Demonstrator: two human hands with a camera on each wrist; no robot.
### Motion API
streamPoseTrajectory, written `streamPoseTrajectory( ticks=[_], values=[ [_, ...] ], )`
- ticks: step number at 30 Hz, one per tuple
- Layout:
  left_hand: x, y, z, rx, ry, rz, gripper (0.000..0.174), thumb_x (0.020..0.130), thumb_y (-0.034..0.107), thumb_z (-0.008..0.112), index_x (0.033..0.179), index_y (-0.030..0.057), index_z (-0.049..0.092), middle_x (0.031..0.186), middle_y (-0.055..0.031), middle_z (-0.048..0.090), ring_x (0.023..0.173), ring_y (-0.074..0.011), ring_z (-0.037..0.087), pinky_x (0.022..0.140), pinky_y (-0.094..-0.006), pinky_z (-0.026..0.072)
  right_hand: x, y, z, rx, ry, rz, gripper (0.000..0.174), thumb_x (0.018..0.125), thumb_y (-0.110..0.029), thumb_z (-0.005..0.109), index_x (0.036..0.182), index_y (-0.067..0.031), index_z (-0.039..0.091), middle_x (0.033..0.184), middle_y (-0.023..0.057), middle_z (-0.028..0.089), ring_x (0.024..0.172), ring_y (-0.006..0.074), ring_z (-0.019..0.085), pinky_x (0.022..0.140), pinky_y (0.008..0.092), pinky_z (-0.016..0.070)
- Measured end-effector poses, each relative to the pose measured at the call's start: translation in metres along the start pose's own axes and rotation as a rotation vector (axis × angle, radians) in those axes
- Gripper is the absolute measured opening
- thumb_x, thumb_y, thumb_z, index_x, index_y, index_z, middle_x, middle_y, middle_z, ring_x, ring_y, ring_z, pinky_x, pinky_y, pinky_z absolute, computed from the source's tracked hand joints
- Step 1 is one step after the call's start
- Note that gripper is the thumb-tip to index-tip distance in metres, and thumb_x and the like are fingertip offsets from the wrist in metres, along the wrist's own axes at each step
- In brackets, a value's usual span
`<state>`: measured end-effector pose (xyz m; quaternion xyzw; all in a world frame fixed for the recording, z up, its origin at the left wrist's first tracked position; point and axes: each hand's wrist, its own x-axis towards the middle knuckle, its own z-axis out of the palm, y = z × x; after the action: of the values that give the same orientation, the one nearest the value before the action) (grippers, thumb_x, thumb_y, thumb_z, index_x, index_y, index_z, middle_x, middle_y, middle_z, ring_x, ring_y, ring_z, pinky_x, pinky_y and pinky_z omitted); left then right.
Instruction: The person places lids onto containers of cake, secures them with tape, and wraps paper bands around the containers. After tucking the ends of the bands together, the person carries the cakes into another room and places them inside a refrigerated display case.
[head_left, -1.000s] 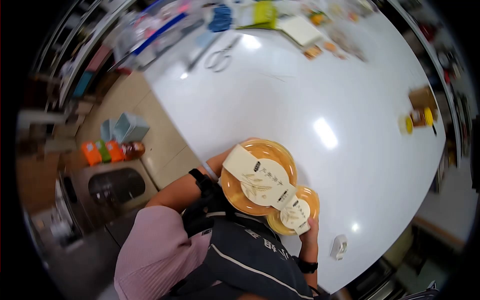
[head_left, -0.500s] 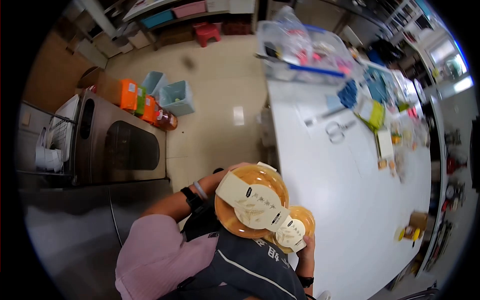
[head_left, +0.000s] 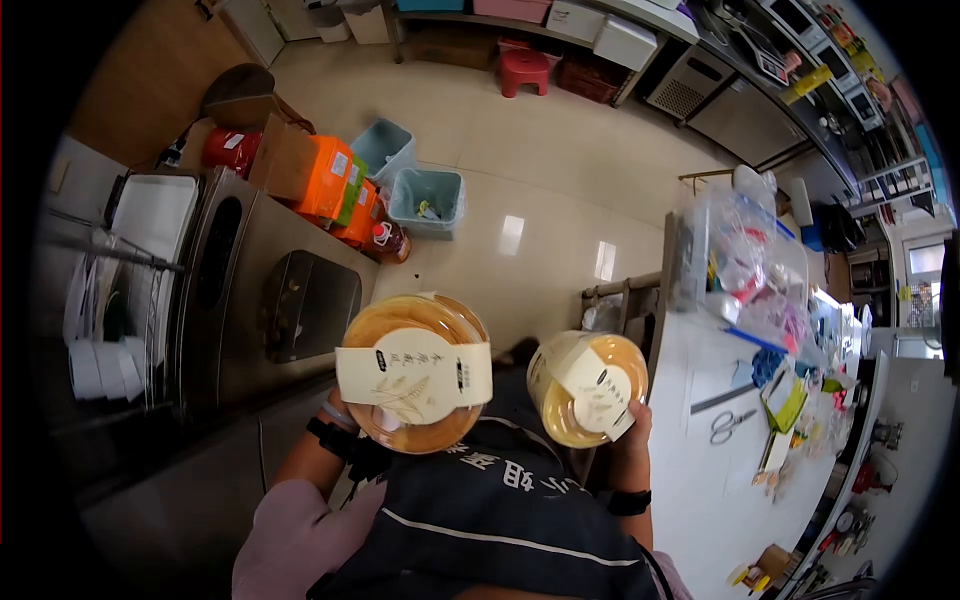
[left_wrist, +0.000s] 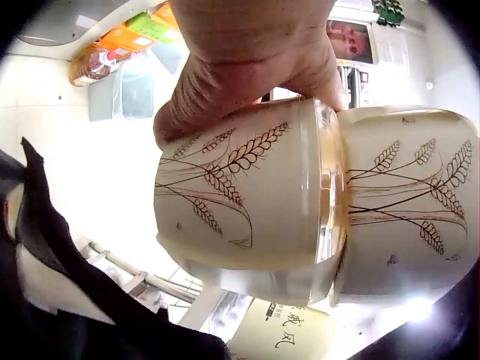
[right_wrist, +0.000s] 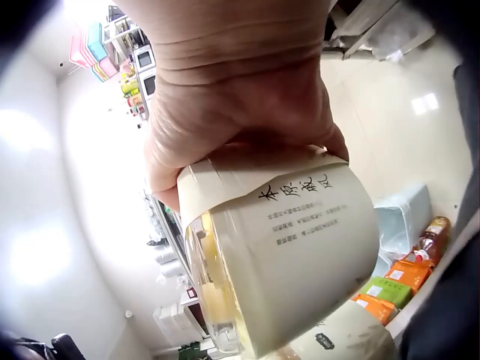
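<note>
My left hand [left_wrist: 247, 64] grips a stack of two large round clear cake boxes [head_left: 412, 375], each wrapped in a cream paper band with wheat drawings. In the left wrist view one wheat-printed box [left_wrist: 236, 199] lies under the hand, with the other box [left_wrist: 409, 202] against it; part of the fingers is hidden. With my right hand [head_left: 632, 432] I hold a smaller cake box [head_left: 587, 390] in a similar band, its lid facing the head camera. Golden contents show through the clear plastic. The two loads are apart, both held in front of the dark apron [head_left: 500, 500].
A white table [head_left: 700, 480] with scissors [head_left: 732, 427] and a clear plastic bin [head_left: 700, 250] stands on the right. To the left are a metal appliance [head_left: 235, 300], orange packs [head_left: 325, 180] and light-blue waste bins [head_left: 427, 200]. A red stool [head_left: 525, 72] stands farther back on the tiled floor.
The view has turned left, from the table toward the floor and appliance. The large stack has moved left, away from the smaller box, which it overlapped before. Both hands keep their hold.
</note>
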<state>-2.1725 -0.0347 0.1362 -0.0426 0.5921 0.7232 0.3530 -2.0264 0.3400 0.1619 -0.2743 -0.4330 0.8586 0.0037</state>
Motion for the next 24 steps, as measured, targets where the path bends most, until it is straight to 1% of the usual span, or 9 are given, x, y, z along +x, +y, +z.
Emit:
streamPoseTrajectory(
  ticks=[1, 5, 7, 9, 11, 12, 16, 20, 24],
  values=[
    [0.014, 0.003, -0.005, -0.005, 0.031, 0.006, 0.039, 0.088, 0.027, 0.053, 0.117, 0.0019, 0.049, 0.114, -0.0096, 0.055, 0.098, -0.0176, 0.056, 0.083, -0.0288, 0.0478, 0.027, -0.002, -0.003, 0.054, -0.030, 0.013, 0.074, 0.071, -0.040, 0.052, 0.127, 0.0063, 0.035, 0.120, 0.0210, 0.050, 0.105, 0.0316, 0.054, 0.090, 0.0388, 0.0443],
    [0.087, 0.025, -0.020, -0.008, 0.128, 0.056, 0.038, 0.088, 0.026, 0.053, 0.117, 0.0019, 0.048, 0.114, -0.0096, 0.055, 0.098, -0.0177, 0.055, 0.083, -0.0288, 0.0475, 0.134, -0.030, 0.010, 0.074, -0.028, 0.007, 0.071, 0.073, -0.038, 0.051, 0.127, 0.0050, 0.036, 0.120, 0.0201, 0.051, 0.104, 0.0300, 0.055, 0.090, 0.0388, 0.0449],
    [0.132, 0.047, -0.027, 0.001, 0.173, 0.084, 0.038, 0.088, 0.026, 0.053, 0.117, 0.0019, 0.048, 0.114, -0.0096, 0.055, 0.099, -0.0177, 0.055, 0.083, -0.0289, 0.0474, 0.193, -0.049, 0.022, 0.178, -0.066, -0.068, 0.066, 0.074, -0.036, 0.052, 0.121, 0.0086, 0.042, 0.115, 0.0200, 0.055, 0.101, 0.0290, 0.057, 0.088, 0.0370, 0.0458],
    [0.181, 0.073, -0.027, 0.003, 0.225, 0.120, 0.038, 0.088, 0.026, 0.053, 0.117, 0.0019, 0.048, 0.114, -0.0095, 0.055, 0.099, -0.0177, 0.055, 0.084, -0.0289, 0.0472, 0.244, -0.078, 0.034, 0.166, -0.100, -0.053, 0.065, 0.075, -0.037, 0.052, 0.121, 0.0081, 0.042, 0.115, 0.0195, 0.055, 0.102, 0.0286, 0.057, 0.089, 0.0370, 0.0452],
    [0.229, 0.106, -0.027, 0.013, 0.271, 0.159, 0.038, 0.088, 0.026, 0.053, 0.117, 0.0019, 0.048, 0.115, -0.0095, 0.054, 0.099, -0.0178, 0.055, 0.084, -0.0289, 0.0471, 0.296, -0.104, 0.057, 0.176, -0.134, -0.093, 0.064, 0.076, -0.037, 0.052, 0.121, 0.0069, 0.043, 0.116, 0.0186, 0.055, 0.103, 0.0279, 0.056, 0.091, 0.0369, 0.0440],
    [0.254, 0.123, -0.027, 0.012, 0.284, 0.174, 0.038, 0.088, 0.026, 0.053, 0.118, 0.0019, 0.048, 0.115, -0.0095, 0.054, 0.099, -0.0178, 0.055, 0.084, -0.0289, 0.0470, 0.319, -0.118, 0.072, 0.206, -0.130, -0.114, 0.063, 0.076, -0.037, 0.051, 0.121, 0.0069, 0.043, 0.116, 0.0188, 0.054, 0.103, 0.0280, 0.056, 0.090, 0.0370, 0.0443],
    [0.342, 0.180, -0.034, -0.013, 0.318, 0.230, 0.038, 0.088, 0.026, 0.053, 0.118, 0.0019, 0.048, 0.115, -0.0095, 0.054, 0.099, -0.0179, 0.055, 0.084, -0.0290, 0.0467, 0.405, -0.164, 0.104, 0.120, -0.074, -0.105, 0.062, 0.076, -0.037, 0.050, 0.120, 0.0065, 0.044, 0.115, 0.0183, 0.055, 0.102, 0.0278, 0.056, 0.090, 0.0370, 0.0445],
    [0.413, 0.215, -0.051, -0.044, 0.373, 0.263, 0.038, 0.088, 0.026, 0.053, 0.118, 0.0019, 0.048, 0.115, -0.0094, 0.054, 0.100, -0.0179, 0.055, 0.085, -0.0291, 0.0465, 0.486, -0.201, 0.144, 0.086, -0.098, -0.067, 0.062, 0.076, -0.037, 0.050, 0.120, 0.0063, 0.043, 0.116, 0.0181, 0.055, 0.103, 0.0274, 0.056, 0.091, 0.0374, 0.0437],
    [0.499, 0.248, -0.094, -0.061, 0.408, 0.302, 0.038, 0.088, 0.025, 0.053, 0.118, 0.0019, 0.048, 0.115, -0.0094, 0.054, 0.100, -0.0180, 0.055, 0.085, -0.0291, 0.0462, 0.582, -0.227, 0.191, 0.039, -0.124, -0.063, 0.064, 0.076, -0.038, 0.049, 0.123, 0.0042, 0.042, 0.118, 0.0171, 0.053, 0.104, 0.0267, 0.055, 0.091, 0.0368, 0.0436]
  ],
)
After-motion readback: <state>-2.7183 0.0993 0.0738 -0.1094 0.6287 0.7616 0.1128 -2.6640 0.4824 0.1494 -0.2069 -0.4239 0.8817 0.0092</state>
